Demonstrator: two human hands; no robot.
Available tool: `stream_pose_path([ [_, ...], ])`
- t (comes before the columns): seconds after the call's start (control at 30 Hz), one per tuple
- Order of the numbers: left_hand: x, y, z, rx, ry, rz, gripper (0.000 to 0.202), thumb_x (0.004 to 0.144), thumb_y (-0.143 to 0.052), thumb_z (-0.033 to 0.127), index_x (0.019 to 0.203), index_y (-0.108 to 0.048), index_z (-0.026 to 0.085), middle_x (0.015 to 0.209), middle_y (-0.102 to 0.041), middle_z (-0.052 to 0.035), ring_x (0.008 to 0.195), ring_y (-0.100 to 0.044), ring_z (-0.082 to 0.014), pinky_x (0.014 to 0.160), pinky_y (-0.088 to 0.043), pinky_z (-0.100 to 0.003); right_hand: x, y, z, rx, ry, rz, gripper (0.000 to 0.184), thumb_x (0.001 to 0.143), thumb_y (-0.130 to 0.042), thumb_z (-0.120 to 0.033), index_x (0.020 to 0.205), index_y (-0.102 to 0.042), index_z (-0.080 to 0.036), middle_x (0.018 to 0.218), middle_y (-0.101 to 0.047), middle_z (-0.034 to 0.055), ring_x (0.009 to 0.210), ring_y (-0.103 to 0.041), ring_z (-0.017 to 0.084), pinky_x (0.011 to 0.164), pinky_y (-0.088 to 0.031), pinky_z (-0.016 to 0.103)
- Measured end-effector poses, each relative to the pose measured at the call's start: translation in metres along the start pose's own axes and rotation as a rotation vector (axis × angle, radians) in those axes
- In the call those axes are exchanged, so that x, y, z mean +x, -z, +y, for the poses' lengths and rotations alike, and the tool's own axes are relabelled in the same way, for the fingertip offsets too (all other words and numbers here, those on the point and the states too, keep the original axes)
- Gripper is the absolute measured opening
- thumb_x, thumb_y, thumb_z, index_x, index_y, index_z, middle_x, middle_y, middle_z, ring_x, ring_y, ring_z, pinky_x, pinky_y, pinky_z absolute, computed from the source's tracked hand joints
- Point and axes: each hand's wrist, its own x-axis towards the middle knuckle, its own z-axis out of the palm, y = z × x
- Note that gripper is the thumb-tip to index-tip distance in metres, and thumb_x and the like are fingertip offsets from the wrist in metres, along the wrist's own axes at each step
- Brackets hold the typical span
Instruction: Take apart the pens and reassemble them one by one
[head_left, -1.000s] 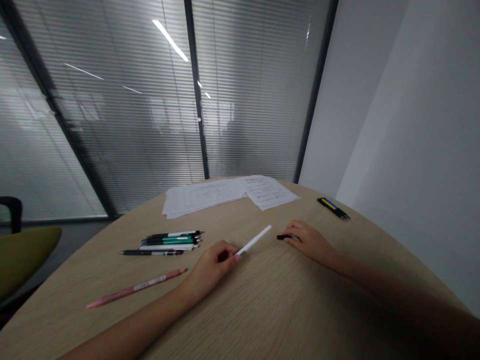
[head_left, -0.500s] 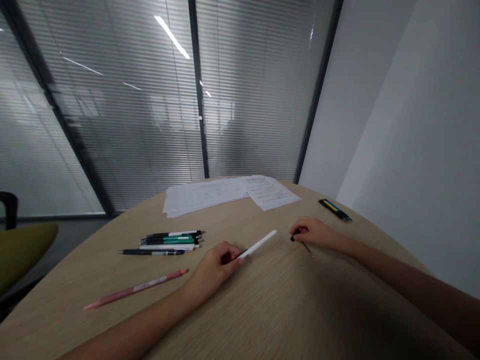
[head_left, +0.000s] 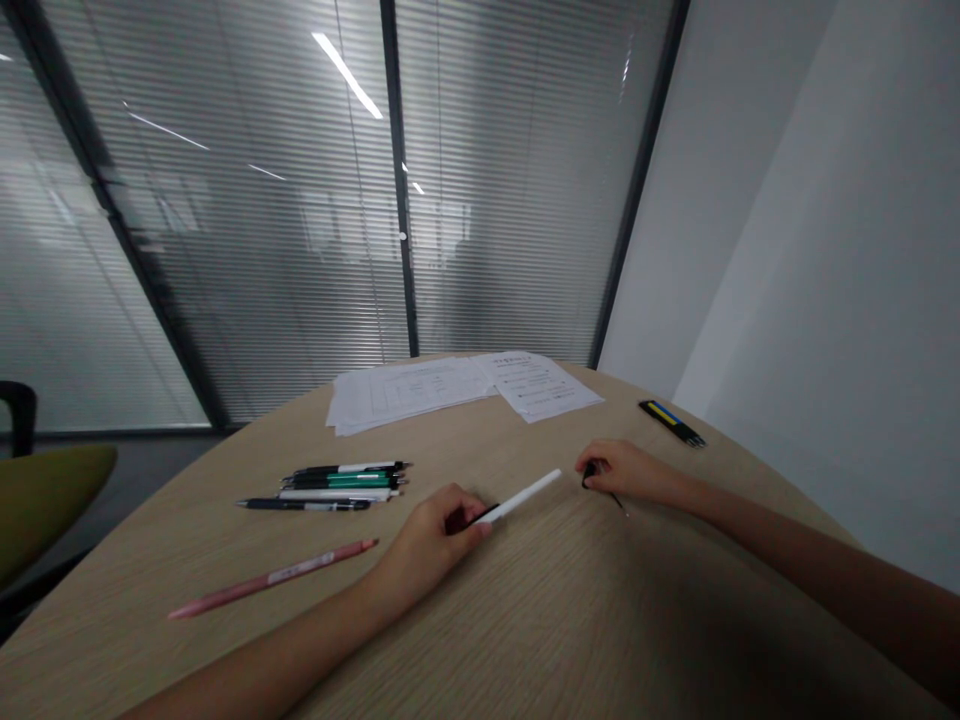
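Observation:
My left hand (head_left: 435, 535) is closed low over the table around a slim white pen barrel (head_left: 529, 492), whose end points up and right; some black shows by the fingertips. Across from it, my right hand (head_left: 626, 468) pinches a small black piece (head_left: 588, 475) between thumb and fingers. A thin dark rod with a fine tip, like a pen refill (head_left: 619, 505), juts out under that hand; whether it joins the black piece is hidden by the fingers.
Several pens (head_left: 341, 482) lie side by side left of my left hand. Nearer is a pink pen (head_left: 274, 577). Printed papers (head_left: 420, 390) cover the table's far side. A dark pack with a yellow and blue stripe (head_left: 670, 422) lies by the right edge. A green chair (head_left: 52, 500) stands left.
The white barrel in my left hand has moved slightly right and its end is a little lower. My right hand has shifted slightly, still pinching the black piece.

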Motion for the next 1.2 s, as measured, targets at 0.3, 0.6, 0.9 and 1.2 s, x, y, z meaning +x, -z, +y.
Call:
stream_pose_path([
  [0.3,-0.002,-0.001,0.0,-0.015,-0.117,0.01,0.003,0.071,-0.053,0.018,0.073,-0.055,0.016,0.071,-0.051,0.0004,0.066,-0.049,-0.0137,0.059,-0.041,-0.024,-0.023,0.019,-0.025,0.259,0.042,0.142,0.032,0.064,-0.059,-0.027,0.094,-0.06,-0.016,0.095,-0.056,0.0084,0.08,-0.052,0.018,0.069,-0.042,0.031],
  [0.6,-0.01,0.009,0.007,0.41,-0.674,0.044,0.01,0.081,-0.047,0.015,0.083,-0.057,0.015,0.077,-0.055,-0.0044,0.071,-0.051,-0.0159,0.063,-0.041,-0.026,-0.057,-0.031,-0.08,1.606,-0.546,-0.179,0.033,0.077,-0.044,-0.042,0.079,-0.06,-0.013,0.078,-0.06,0.0067,0.071,-0.059,0.014,0.07,-0.043,0.029],
  [0.9,-0.021,0.042,0.038,0.975,-1.148,0.179,0.034,0.09,-0.025,0.007,0.086,-0.057,0.015,0.083,-0.063,-0.0042,0.073,-0.052,-0.0155,0.076,-0.038,-0.03,-0.055,-0.051,-0.082,1.73,-0.503,-0.25,0.023,0.074,-0.053,-0.03,0.074,-0.06,-0.008,0.072,-0.062,0.0087,0.068,-0.06,0.013,0.077,-0.041,0.029],
  [1.2,-0.029,0.051,0.041,0.972,-1.154,0.203,0.034,0.088,-0.027,0.008,0.092,-0.059,0.02,0.089,-0.064,-0.0023,0.078,-0.055,-0.0153,0.079,-0.042,-0.031,-0.058,-0.051,-0.086,1.717,-0.455,-0.256,0.019,0.069,-0.06,-0.025,0.073,-0.06,-0.007,0.069,-0.062,0.0078,0.063,-0.059,0.013,0.071,-0.042,0.029],
])
